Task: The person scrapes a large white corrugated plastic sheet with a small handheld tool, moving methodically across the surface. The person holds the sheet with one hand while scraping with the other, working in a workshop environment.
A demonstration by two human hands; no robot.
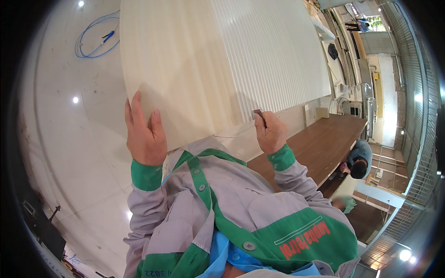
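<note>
A large pale wooden panel [181,69] lies before me, with a ribbed whitish section [278,51] along its right part. My left hand [146,134] is at the panel's near left edge, fingers stretched out and thumb apart, holding nothing. Between the thumb and fingers of my right hand [272,133] is a small dark brown flat piece [260,117], perhaps folded sandpaper. That hand is at the near edge of the ribbed section, close to where it meets the smooth wood. Most of the brown piece is hidden in my grip.
A coiled blue hose [79,44] with a blue nozzle lies on the pale floor [69,139] at the left. To the right stands a long brown-topped table [320,139]. A person in blue-grey [361,155] bends beside it. Boards and racks line the far right.
</note>
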